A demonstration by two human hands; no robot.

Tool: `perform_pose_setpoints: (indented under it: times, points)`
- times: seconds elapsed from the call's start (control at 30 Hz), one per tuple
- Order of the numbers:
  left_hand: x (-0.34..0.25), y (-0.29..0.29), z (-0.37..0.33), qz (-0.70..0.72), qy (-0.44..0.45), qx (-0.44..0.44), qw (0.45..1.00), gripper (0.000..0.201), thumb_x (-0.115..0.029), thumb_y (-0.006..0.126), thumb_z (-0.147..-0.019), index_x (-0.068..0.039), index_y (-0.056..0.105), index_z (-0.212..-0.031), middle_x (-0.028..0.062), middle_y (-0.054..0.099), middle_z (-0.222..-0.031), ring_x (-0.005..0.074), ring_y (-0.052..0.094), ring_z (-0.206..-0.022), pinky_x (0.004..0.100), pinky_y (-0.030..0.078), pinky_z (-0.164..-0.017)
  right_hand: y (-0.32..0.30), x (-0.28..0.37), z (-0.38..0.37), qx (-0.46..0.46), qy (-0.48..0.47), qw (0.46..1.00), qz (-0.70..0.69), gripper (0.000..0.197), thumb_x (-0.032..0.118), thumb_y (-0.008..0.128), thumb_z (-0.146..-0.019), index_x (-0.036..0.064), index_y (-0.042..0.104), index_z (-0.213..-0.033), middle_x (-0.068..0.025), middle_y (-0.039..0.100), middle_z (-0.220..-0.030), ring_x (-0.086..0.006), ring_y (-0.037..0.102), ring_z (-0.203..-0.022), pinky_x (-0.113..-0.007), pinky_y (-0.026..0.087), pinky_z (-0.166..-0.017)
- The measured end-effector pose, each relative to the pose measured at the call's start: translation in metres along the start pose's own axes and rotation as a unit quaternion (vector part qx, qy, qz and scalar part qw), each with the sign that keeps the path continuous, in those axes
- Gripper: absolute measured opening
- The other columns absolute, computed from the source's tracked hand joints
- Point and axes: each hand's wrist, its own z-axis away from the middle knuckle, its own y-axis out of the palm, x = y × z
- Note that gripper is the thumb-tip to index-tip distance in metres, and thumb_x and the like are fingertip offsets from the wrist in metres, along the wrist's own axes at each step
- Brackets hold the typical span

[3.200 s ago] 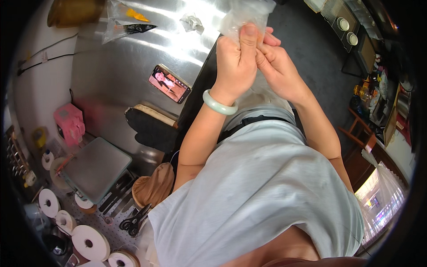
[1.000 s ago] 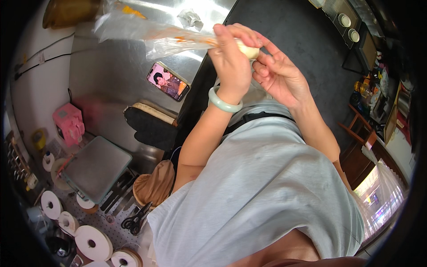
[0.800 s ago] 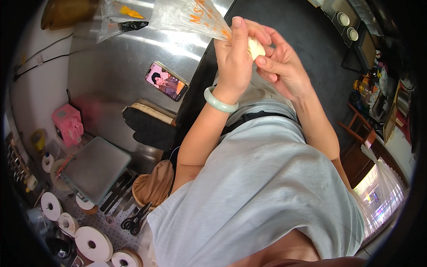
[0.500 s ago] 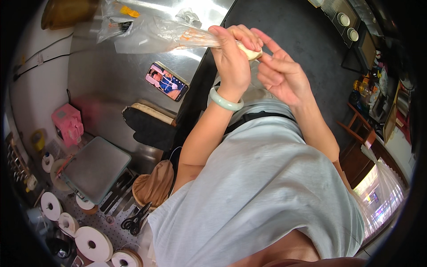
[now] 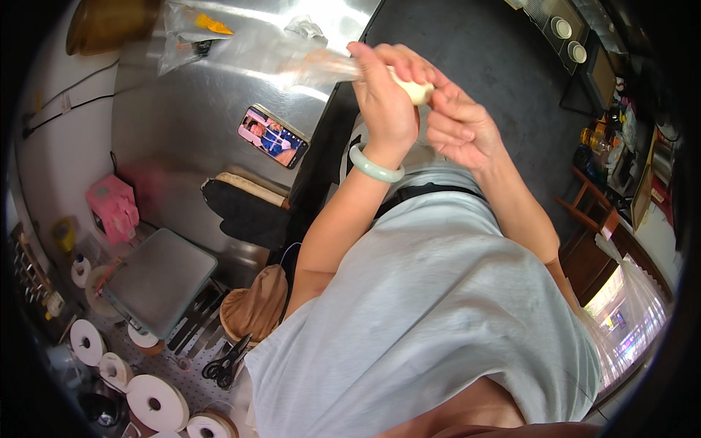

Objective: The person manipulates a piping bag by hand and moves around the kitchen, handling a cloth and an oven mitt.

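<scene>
My left hand [image 5: 388, 96], a pale bangle [image 5: 376, 165] at its wrist, is wrapped around a clear piping bag. Pale yellow, cream-like filling [image 5: 415, 90] bulges in the bag between my two hands. The bag's loose, twisted upper part [image 5: 332, 67] trails left over the steel counter, smeared by motion, with faint orange marks on it. Fingers of my right hand [image 5: 464, 128] are curled and pinched at the filled end, close against the left fingers. The very tip of the bag is hidden behind them.
On the steel counter [image 5: 168, 131] lie a lit smartphone [image 5: 273, 137], a black oven mitt [image 5: 244, 212] and another clear bag [image 5: 175, 40]. Lower left are a pink box-shaped device [image 5: 113, 208], a grey tray-like board [image 5: 161, 277], black scissors [image 5: 223, 365] and ribbon rolls [image 5: 155, 403].
The right hand's fingers, partly spread before, have curled in at the filled end. Both hands have shifted slightly right, and the bag's loose part has swung and blurred.
</scene>
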Motion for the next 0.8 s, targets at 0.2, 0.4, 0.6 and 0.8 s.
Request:
perform_pose_setpoints:
  times: [0.2,0.4,0.6,0.8]
  points:
    - [-0.006,-0.006,-0.013,0.035,-0.079,0.032,0.996,0.052,-0.05,0.023,-0.094,-0.01,0.029,-0.06,0.0039,0.035,-0.054,0.0177,0.042,-0.054,0.0312,0.042,-0.055,0.008,0.017,-0.003,-0.113,-0.087,0.921,0.363,0.059,-0.003,0.064,-0.075,0.0054,0.034,-0.125,-0.0051,0.059,-0.083,-0.002,0.034,-0.041,-0.016,0.024,-0.037]
    - [0.007,0.005,-0.022,-0.015,0.0,0.023,1.0,0.052,-0.046,0.022,-0.095,-0.009,0.032,-0.061,0.0046,0.036,-0.055,0.0188,0.042,-0.056,0.0305,0.042,-0.059,-0.001,0.021,-0.014,0.012,0.001,1.0,0.014,0.047,0.0,0.053,-0.084,0.0095,0.035,-0.127,0.0022,0.049,-0.068,-0.0029,0.035,-0.041,-0.016,0.024,-0.037]
    - [0.024,0.022,-0.05,-0.004,-0.039,0.06,0.997,0.052,-0.045,0.019,-0.096,-0.009,0.03,-0.06,0.0045,0.036,-0.056,0.018,0.04,-0.056,0.0314,0.041,-0.058,0.003,0.081,-0.031,-0.053,0.004,0.949,0.31,0.041,-0.001,0.056,-0.083,0.0079,0.041,-0.12,0.0022,0.051,-0.068,-0.0017,0.035,-0.041,-0.016,0.025,-0.036]
    - [0.066,0.059,-0.078,0.017,0.049,-0.082,0.995,0.05,-0.046,0.021,-0.095,-0.009,0.031,-0.063,0.0045,0.038,-0.059,0.0181,0.041,-0.06,0.0325,0.042,-0.063,-0.007,0.134,-0.036,-0.014,0.061,0.995,0.082,0.052,-0.005,0.053,-0.082,0.0079,0.032,-0.127,-0.0023,0.053,-0.081,-0.0016,0.034,-0.04,-0.016,0.025,-0.036]
